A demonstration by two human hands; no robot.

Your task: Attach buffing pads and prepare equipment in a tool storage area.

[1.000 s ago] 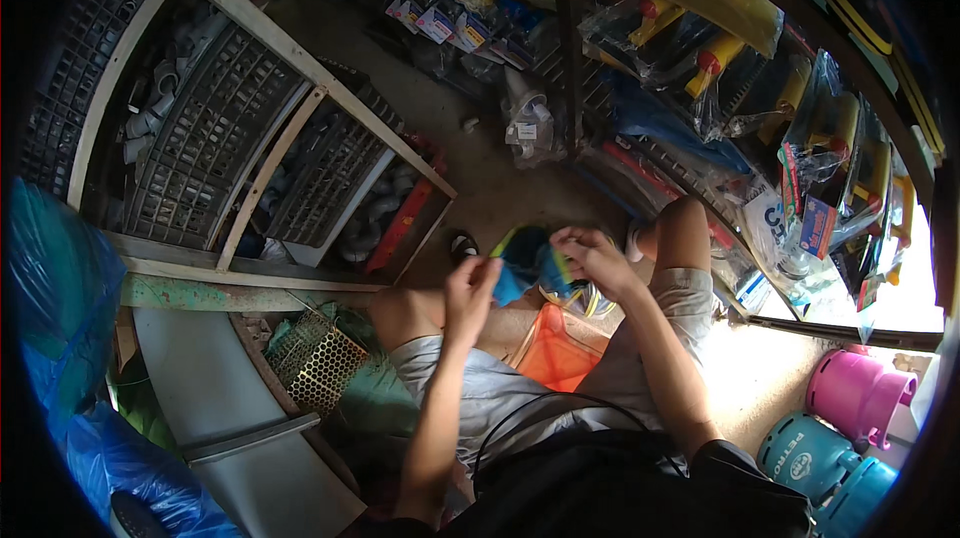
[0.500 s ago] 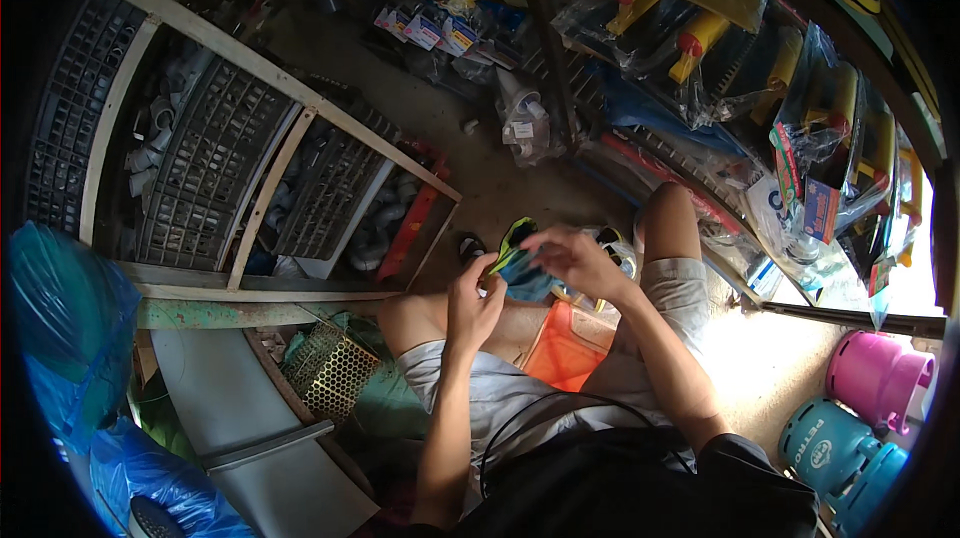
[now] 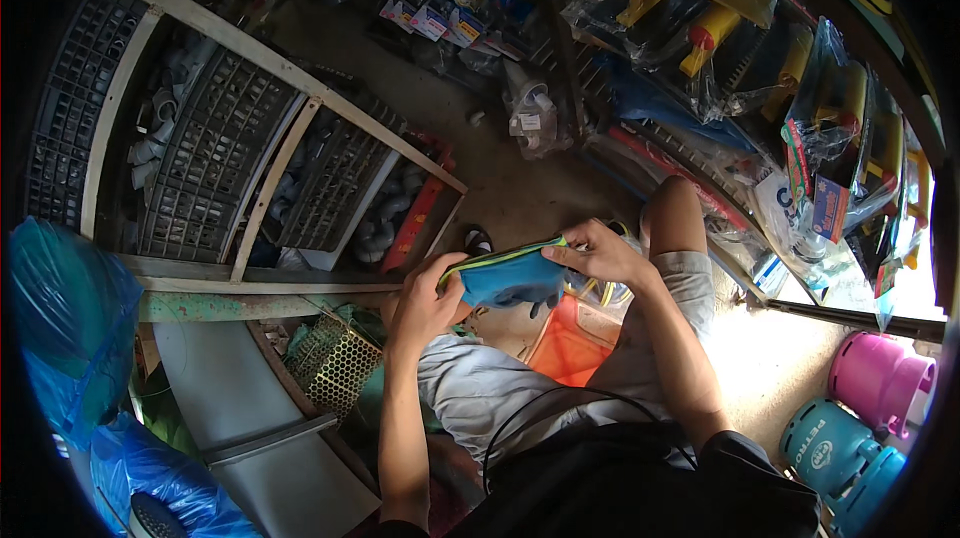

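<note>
Hands gripped a flat blue pouch [image 3: 505, 280] with a yellow-green top edge, held level above the lap: left hand [image 3: 425, 303] clamped its left end, right hand [image 3: 600, 253] pinched the right. Orange container [image 3: 570, 348] sat just below; grey crates [image 3: 215, 153] lay farther off.

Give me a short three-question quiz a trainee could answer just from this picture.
1. True or false: both hands grip the blue cloth item with the yellow-green edge.
2. What lies right under it? A) an orange bin B) a red bucket C) a white box
3. What colour is the gas cylinder at the far right edge?

Key:
1. True: left hand, right hand.
2. A, the orange bin.
3. Pink, the gas cylinder.
</note>
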